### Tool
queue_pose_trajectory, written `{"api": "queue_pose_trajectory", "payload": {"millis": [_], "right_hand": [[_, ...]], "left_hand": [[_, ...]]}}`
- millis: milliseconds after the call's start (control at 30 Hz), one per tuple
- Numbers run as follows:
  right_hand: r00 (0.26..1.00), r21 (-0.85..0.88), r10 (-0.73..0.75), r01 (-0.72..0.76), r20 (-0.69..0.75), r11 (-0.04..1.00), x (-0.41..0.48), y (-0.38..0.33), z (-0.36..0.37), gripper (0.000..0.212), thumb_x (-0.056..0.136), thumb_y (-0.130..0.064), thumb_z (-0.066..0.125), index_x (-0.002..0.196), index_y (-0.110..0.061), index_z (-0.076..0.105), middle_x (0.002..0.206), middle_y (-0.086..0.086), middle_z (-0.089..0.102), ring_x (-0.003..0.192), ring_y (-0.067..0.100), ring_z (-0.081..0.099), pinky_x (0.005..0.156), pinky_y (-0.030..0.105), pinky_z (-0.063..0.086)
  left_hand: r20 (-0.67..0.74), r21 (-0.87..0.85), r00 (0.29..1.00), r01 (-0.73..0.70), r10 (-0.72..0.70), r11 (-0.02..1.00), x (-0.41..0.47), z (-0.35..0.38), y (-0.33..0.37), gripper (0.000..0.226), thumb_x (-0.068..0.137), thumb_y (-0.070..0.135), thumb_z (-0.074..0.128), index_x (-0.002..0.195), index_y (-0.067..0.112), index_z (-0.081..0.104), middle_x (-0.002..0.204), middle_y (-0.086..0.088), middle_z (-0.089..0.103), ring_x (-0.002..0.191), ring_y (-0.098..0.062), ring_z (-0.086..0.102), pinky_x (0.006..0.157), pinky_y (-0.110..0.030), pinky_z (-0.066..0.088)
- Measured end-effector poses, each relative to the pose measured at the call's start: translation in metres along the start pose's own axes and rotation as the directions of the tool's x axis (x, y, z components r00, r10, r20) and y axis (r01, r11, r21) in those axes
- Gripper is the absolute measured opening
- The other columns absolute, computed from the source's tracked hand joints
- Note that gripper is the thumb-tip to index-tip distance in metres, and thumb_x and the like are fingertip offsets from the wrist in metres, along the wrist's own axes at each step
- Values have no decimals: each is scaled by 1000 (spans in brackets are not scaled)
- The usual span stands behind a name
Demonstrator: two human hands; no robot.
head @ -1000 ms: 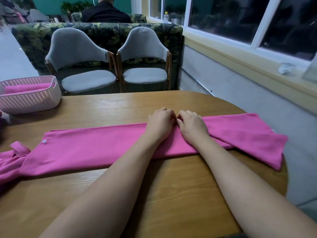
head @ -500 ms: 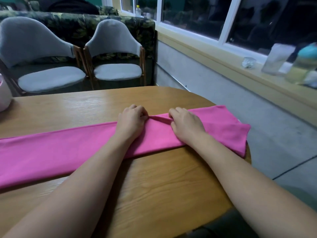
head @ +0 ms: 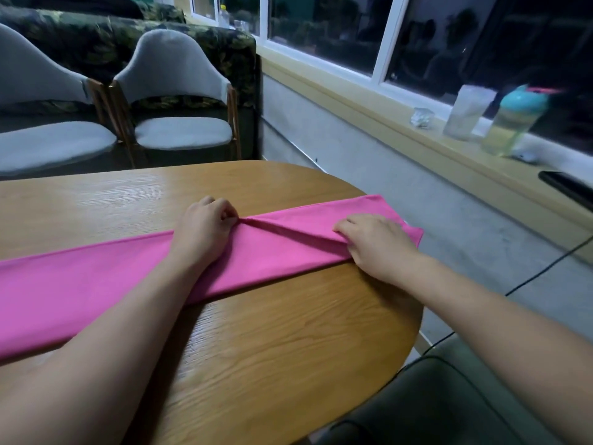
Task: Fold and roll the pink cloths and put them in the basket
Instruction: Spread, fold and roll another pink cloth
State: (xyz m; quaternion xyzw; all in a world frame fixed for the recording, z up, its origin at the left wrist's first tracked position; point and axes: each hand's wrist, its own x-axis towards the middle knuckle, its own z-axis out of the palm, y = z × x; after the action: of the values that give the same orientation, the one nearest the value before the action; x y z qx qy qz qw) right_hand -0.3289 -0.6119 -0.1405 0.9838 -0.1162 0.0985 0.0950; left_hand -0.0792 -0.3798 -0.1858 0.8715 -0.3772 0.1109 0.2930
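Folded cloth across my desk, both hands on its crease.
The desk (head: 256,348) carries the long cloth (head: 96,284), its right end at the rim. My left hand (head: 205,228) and right hand (head: 373,244), set apart, each pinch the raised crease.

Two grey chairs (head: 179,101) face the wooden table (head: 272,332); a glass (head: 467,112) and bottle (head: 510,123) stand on the windowsill (head: 369,101).
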Motion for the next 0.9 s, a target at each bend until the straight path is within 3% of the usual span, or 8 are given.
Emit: {"api": "queue_pose_trajectory", "payload": {"millis": [167, 367, 533, 667, 767, 900], "right_hand": [[976, -88, 195, -203, -93, 975, 51, 54, -26, 26, 96, -33, 64, 118, -18, 65, 112, 9, 68, 104, 36, 65, 87, 43, 50], [932, -103, 346, -356, -106, 929, 61, 94, 2, 41, 97, -32, 66, 134, -15, 59, 128, 13, 62, 120, 37, 57, 105, 49, 43], [886, 135, 463, -459, 3, 878, 51, 96, 21, 42, 98, -41, 61, 135, -20, 60, 131, 10, 61, 120, 33, 59, 100, 47, 50], [779, 341, 614, -616, 128, 710, 51, 108, 33, 50, 93, -49, 69, 131, -17, 64, 127, 7, 67, 119, 30, 63, 96, 42, 53], [739, 366, 648, -664, 185, 652, 55, 118, 40, 47, 95, -50, 69, 124, -13, 70, 126, 11, 70, 120, 32, 63, 96, 39, 50], [733, 388, 653, -667, 191, 636, 60, 123, 45, 34, 100, -45, 66, 104, -11, 69, 109, 12, 71, 106, 33, 64, 83, 36, 47]], "left_hand": [[-8, 4, 1000, 1, -1, 1000, -1, -4, 3, 4, 94, 24, 73, 97, 24, 75, 97, -4, 66, 94, -32, 64, 82, -43, 52], [1, -7, 1000, 6, -6, 1000, -3, -7, 6, 3, 94, 25, 73, 97, 25, 75, 98, -4, 66, 94, -32, 64, 84, -46, 53], [2, -1, 1000, 11, -11, 1000, -3, -8, 7, 4, 94, 25, 72, 97, 25, 75, 98, -3, 65, 94, -32, 64, 83, -44, 53], [4, -3, 1000, 17, -17, 1000, -4, -9, 8, 4, 94, 25, 73, 97, 24, 75, 97, -3, 65, 94, -32, 64, 83, -44, 53], [4, -3, 1000, 18, -18, 1000, -4, -9, 8, 4, 94, 24, 73, 97, 24, 75, 97, -3, 64, 93, -32, 64, 83, -44, 53], [6, -4, 1000, 16, -16, 1000, -4, -8, 9, 3, 94, 23, 72, 97, 23, 75, 97, -4, 65, 93, -32, 64, 84, -46, 53]]}}
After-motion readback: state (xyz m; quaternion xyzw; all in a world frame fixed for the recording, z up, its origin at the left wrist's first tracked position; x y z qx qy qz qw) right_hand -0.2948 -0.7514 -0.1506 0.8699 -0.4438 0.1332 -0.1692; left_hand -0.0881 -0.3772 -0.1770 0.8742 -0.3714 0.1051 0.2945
